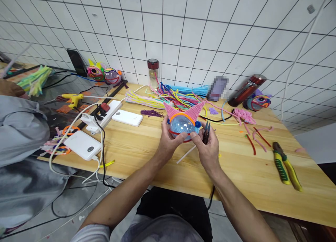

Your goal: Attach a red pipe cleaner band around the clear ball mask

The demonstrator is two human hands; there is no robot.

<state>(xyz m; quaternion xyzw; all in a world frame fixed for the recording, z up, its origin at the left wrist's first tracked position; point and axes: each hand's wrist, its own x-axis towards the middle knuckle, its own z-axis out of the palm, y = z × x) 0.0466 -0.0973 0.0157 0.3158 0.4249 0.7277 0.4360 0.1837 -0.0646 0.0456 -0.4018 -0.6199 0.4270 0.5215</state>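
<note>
A round figure with a clear domed front [181, 124] is held up over the table. It has two pink pipe-cleaner ears, an orange arc on top, red trim below and a dark blue pompom-like tuft at either side. My left hand [168, 138] is closed round its left side, thumb on the lower front. From the right, my right hand [207, 147] grips it, thumb pressed on the lower edge. Dark-bladed snips [207, 131] are tucked in that same hand, blades pointing up. Below the figure a thin white stick [186, 155] slants down to the left.
Behind the figure lie bundled pipe cleaners [181, 92] and a glass bottle [153, 74]. Pliers [286, 165] and a dark red flask [246, 90] are at right. Power banks [127, 118], a power strip [106, 114] and cables crowd the left, beside a person's grey sleeve [21, 130].
</note>
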